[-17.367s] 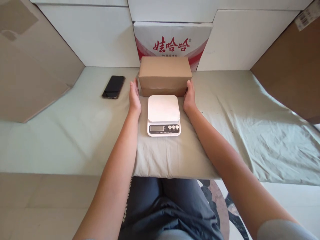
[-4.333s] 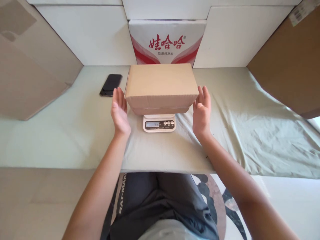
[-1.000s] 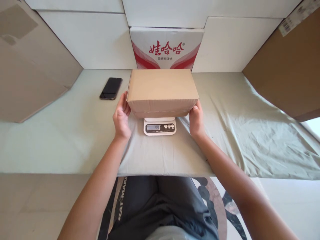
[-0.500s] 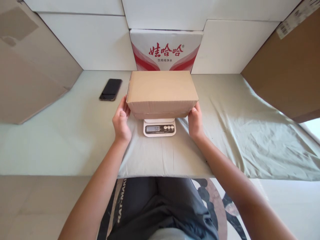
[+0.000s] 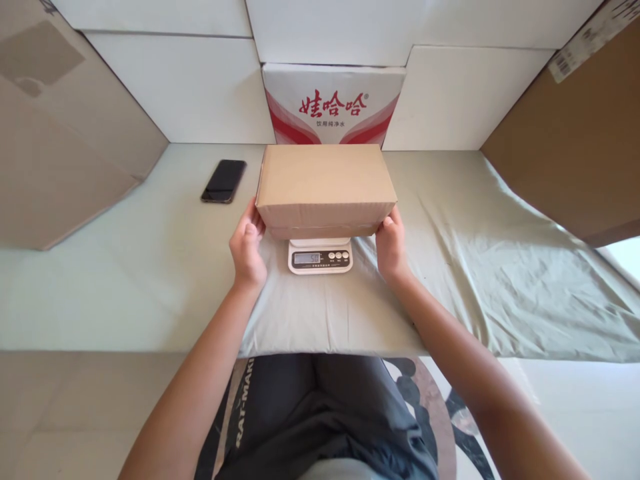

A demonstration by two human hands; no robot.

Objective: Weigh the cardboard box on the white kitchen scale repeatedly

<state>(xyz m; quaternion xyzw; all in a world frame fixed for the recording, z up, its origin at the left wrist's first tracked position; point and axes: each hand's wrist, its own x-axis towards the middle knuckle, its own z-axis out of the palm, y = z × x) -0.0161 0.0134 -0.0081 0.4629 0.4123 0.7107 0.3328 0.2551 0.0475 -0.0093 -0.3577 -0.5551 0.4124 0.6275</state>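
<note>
A closed brown cardboard box (image 5: pixel 327 177) rests on a small white digital scale (image 5: pixel 320 267), covering most of its platform. Digits that look like 50 show on the scale's display, with several round buttons beside it. My left hand (image 5: pixel 249 247) is at the box's left end, its fingers curled against the side and partly hidden. At the opposite end, my right hand (image 5: pixel 391 243) grips the lower front corner, fingertips out of sight behind the cardboard.
A black phone (image 5: pixel 224 181) lies on the green cloth (image 5: pixel 175 280), left of the box. Large cardboard boxes (image 5: pixel 65 147) flank both sides of the table. Behind stands a white and red carton (image 5: pixel 333 87) with Chinese lettering, among white panels.
My left hand has shifted very slightly right and down in the picture, along with a small tilt of the view. Box and scale stay together, and the reading looks the same.
</note>
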